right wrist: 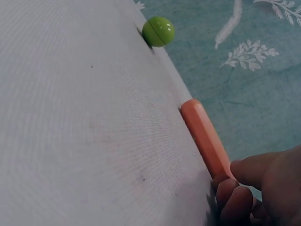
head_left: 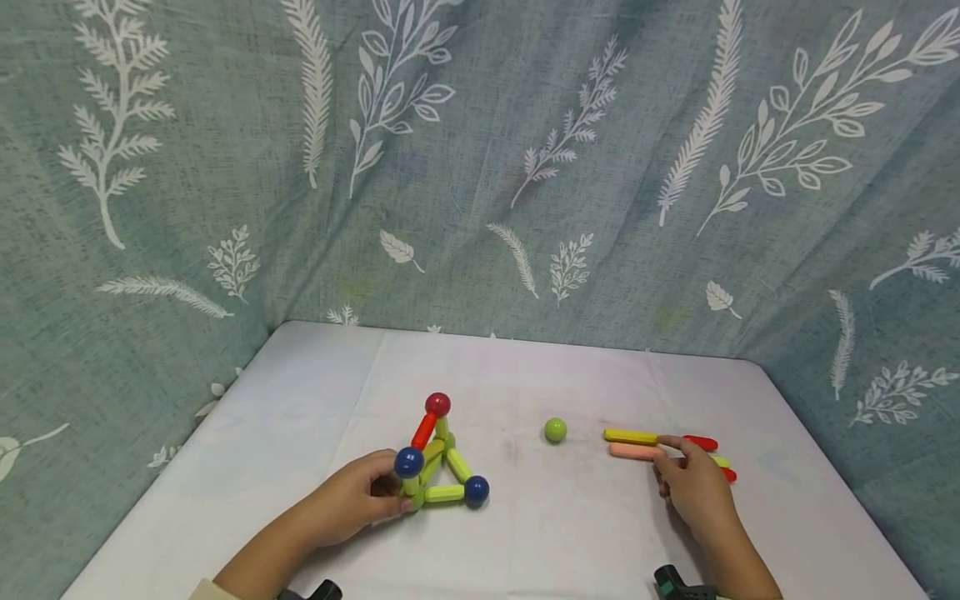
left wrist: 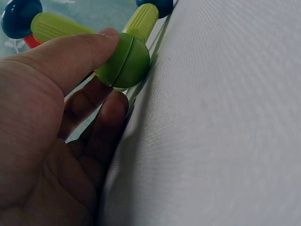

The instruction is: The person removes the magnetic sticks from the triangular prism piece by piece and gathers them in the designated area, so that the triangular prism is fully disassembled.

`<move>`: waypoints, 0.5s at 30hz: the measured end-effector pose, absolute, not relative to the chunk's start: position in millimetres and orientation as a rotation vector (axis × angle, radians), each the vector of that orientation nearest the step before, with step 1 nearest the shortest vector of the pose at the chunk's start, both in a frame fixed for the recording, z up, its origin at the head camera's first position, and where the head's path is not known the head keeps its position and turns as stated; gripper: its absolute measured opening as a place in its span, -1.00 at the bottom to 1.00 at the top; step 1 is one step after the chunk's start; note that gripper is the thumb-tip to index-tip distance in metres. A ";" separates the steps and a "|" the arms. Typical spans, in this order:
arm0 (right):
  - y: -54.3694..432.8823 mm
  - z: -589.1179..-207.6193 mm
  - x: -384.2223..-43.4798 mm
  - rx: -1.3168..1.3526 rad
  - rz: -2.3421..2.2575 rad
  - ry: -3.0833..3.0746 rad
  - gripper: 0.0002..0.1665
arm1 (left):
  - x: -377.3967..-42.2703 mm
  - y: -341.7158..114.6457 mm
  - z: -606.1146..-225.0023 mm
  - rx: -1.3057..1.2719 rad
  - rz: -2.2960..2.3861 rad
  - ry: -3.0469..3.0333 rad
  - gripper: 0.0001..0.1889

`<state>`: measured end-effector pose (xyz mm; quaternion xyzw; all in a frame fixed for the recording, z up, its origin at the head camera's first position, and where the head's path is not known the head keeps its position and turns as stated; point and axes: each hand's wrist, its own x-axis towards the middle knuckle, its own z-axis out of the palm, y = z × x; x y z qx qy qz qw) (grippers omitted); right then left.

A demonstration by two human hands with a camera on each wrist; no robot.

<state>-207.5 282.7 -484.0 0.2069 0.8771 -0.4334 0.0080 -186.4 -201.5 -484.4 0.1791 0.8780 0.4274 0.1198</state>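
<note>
Left hand (head_left: 348,500): pinching green corner of ball-and-rod frame (head_left: 444,494)
Right hand (head_left: 696,487): thumb and fingers pinching orange rod (head_left: 632,451), on tabletop (head_left: 570,533)
Yellow rod (head_left: 628,436): just beside; stray finger could drag it

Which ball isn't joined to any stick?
The green ball sitting alone to the right of the frame; the red ball, blue balls and other green balls are all joined to its sticks.
</note>
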 end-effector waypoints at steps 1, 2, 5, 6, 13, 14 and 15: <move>281.9 -484.2 -207.5 0.658 -1.371 2.746 -0.45 | -186.2 -201.3 -483.8 0.522 1.248 2.567 -0.73; 281.1 -484.4 -207.2 0.671 -1.388 2.747 -0.44 | -186.1 -201.1 -483.3 0.520 1.245 2.567 -0.73; 280.1 -483.6 -206.4 0.685 -1.395 2.742 -0.41 | -185.9 -200.3 -482.5 0.519 1.247 2.566 -0.73; 280.1 -482.9 -206.0 0.683 -1.394 2.740 -0.40 | -185.9 -200.1 -482.5 0.521 1.253 2.562 -0.73; 263.0 -475.1 -198.9 0.646 -1.429 2.745 -0.32 | -186.2 -200.2 -482.3 0.541 1.268 2.551 -0.73; 257.4 -474.1 -198.3 0.626 -1.437 2.746 -0.33 | -186.3 -200.4 -482.4 0.543 1.272 2.550 -0.73; 251.5 -473.1 -197.6 0.599 -1.447 2.745 -0.35 | -186.4 -200.7 -482.7 0.545 1.273 2.552 -0.74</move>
